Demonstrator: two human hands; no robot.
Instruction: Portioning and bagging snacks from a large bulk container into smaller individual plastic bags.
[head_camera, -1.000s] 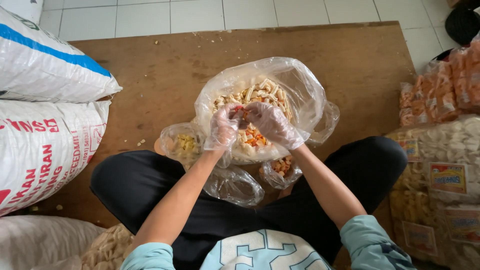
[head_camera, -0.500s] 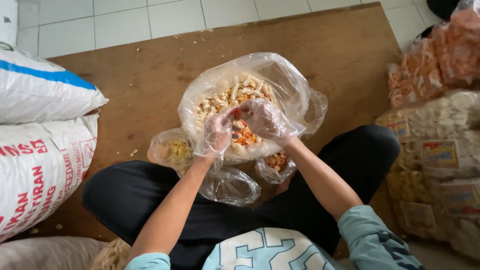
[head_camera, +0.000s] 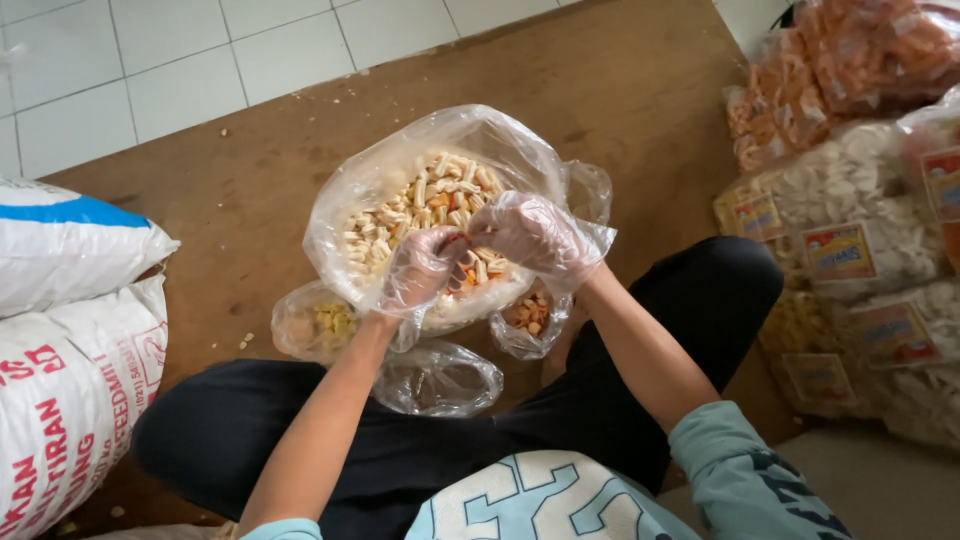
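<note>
Fingers of the left hand (head_camera: 425, 268) and right hand (head_camera: 530, 232), sheathed in crinkly clear gloves, pinch the rim of a glossy plastic bag (head_camera: 440, 200) of ridged tubular crackers, resting on the wooden board (head_camera: 620, 90).

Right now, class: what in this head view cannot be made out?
- Left hand and right hand: fingertips blurred by loose plastic gloves; grip unclear.
- Small bag: mostly behind the big snack bag.
- White sack: cut off by left edge.
- Packaged snacks: cut off right.

We note clear, crinkled plastic gloves on left hand (head_camera: 420, 272) and right hand (head_camera: 535, 235), teal sleeves, black trousers.
</note>
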